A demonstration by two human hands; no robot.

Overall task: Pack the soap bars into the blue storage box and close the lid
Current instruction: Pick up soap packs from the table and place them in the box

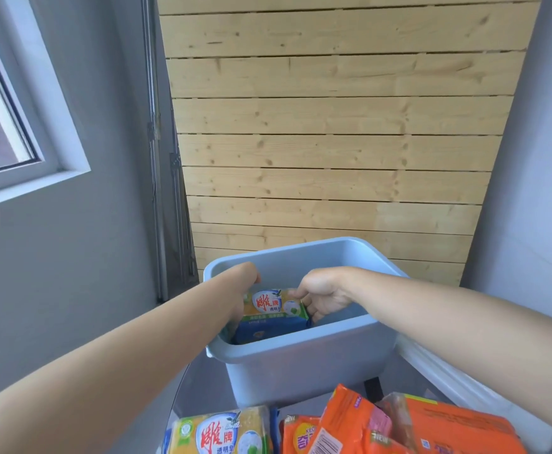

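The blue storage box (300,358) stands open in front of me with no lid on it. Both my hands reach inside it. My left hand (246,283) grips the left end of a yellow and green soap pack (274,306), and my right hand (323,298) grips its right end. The pack lies on top of a blue soap pack (268,330) in the box's left half. Nearer me lie another yellow soap pack (222,434) and several orange soap packs (399,427).
A white lid-like piece (448,375) lies to the right of the box. A wooden slatted panel (333,142) leans on the wall behind. A window (2,126) is at the left, and grey walls close in on both sides.
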